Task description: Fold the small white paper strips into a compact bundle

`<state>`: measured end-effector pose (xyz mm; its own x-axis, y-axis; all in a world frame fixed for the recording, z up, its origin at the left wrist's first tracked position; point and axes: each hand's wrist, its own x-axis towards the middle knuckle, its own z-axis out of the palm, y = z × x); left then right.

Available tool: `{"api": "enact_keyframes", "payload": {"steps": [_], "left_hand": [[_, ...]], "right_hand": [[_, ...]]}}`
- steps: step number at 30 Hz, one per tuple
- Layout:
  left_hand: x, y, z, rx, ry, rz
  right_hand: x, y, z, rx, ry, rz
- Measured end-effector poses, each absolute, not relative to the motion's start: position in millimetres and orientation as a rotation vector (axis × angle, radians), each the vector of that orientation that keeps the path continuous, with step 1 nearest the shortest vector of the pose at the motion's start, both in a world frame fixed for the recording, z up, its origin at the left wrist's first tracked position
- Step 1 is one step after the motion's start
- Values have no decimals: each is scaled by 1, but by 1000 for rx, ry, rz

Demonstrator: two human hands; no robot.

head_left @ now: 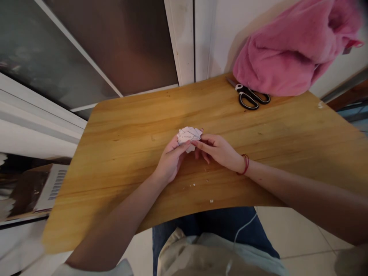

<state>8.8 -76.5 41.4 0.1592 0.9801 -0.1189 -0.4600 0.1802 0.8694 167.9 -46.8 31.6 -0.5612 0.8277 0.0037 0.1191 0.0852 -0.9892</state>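
Observation:
Above the middle of the wooden table, a small bundle of white cut paper pieces fans out in a jagged-edged round shape, with some print on its top. My left hand is closed on its left side, the thumb lying across the lower edge. From the right, my right hand pinches the paper between thumb and fingers, with its lower fingers curled underneath. The two thumb tips meet near the front of the bundle. Its underside is hidden by my fingers.
Black-handled scissors lie at the back right, beside a pink plush cloth item. Tiny paper scraps dot the table near its front edge. Sliding door panels rise behind, and a cardboard box stands lower left.

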Motion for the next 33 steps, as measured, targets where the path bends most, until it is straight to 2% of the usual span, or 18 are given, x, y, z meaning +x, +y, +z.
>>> {"api": "enact_keyframes", "payload": {"steps": [19,24,33], "left_hand": [[9,-73,36,632,788,1298],[11,-76,38,692,808,1215],[10,-77,31,891,1004,1233]], "right_hand": [[166,-49,32,-1103,-1815,1398],[163,-51,30,-1003,-1859,1492],[164,-52,31,-1069,-1961,1439]]}}
